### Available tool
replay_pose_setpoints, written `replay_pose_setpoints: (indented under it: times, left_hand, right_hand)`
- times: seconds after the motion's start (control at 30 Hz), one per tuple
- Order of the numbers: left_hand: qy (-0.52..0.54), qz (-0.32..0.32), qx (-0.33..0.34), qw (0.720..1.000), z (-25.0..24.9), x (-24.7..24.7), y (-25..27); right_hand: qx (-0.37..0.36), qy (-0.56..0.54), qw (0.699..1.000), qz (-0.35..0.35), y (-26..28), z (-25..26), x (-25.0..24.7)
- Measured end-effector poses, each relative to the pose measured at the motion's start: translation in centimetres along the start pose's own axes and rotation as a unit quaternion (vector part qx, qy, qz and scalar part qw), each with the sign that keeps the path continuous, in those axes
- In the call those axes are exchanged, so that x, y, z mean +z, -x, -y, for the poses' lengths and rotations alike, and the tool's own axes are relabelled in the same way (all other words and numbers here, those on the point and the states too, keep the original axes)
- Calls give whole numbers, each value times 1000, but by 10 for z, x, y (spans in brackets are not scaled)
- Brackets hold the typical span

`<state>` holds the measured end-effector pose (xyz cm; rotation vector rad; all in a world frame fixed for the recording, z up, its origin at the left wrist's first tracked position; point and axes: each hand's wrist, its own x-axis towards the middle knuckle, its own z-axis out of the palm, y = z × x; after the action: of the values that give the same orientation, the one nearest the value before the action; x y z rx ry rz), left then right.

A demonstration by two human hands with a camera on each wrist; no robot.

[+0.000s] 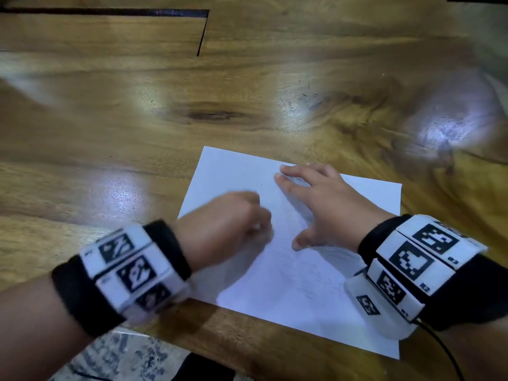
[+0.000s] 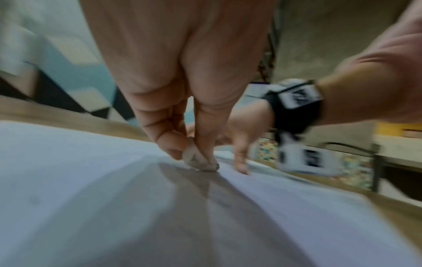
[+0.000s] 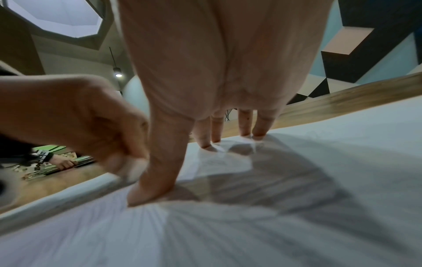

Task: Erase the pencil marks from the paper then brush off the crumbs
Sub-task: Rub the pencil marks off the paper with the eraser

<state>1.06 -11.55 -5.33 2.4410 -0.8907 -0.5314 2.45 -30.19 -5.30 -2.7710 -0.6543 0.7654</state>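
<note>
Table [image 1: 247,78]: big brown wood; the paper lies near the front edge.
Paper [image 1: 233,171]: white sheet, flat on the table, both hands on it. Faint pencil marks [image 1: 316,273] show by the right wrist, too blurry to read.
Right hand [image 1: 324,199]: spread flat, fingers straight, pressing the paper down. It holds nothing. The right wrist view shows the fingertips [image 3: 245,134] and thumb touching the sheet.
Left hand [image 1: 233,215]: blurry fist in the head view. Only the left wrist view shows what it holds.
Eraser [image 2: 198,159]: small, pale, pinched between thumb and finger, its bottom touching the paper.
Wrist bands [image 1: 132,268]: black and white square patterns, no words to read.
</note>
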Motion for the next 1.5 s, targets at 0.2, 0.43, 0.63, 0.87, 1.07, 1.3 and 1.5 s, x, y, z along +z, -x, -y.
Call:
replay_pose_setpoints:
  times: [0.2,0.43,0.63,0.87,1.07,1.3,1.5]
  left_hand:
    - [-23,37,6,999,-12,14,23]
    - [-16,-2,-15,1000,-4,0,-4]
    - [-45,69,-3,997,-18,15,32]
    - [-15,66,-42,997,-16,22,45]
    - [12,1,-94,996,-4,-8,-4]
    - [-30,-89,-147,985,5,-34,-76]
    - [-23,2,-57,998,2,-15,-39]
  right_hand:
    - [-2,-1,1000,1,0,0,-1]
    - [-6,-7,1000,-5,1,0,-1]
    - [-10,-27,1000,-8,2,-2,0]
    - [27,-103,994,-36,7,-17,0]
    - [-1,-90,996,-12,12,-25,5]
    - [-2,-83,996,-12,12,-25,5]
    - [-5,-85,996,-10,12,-26,4]
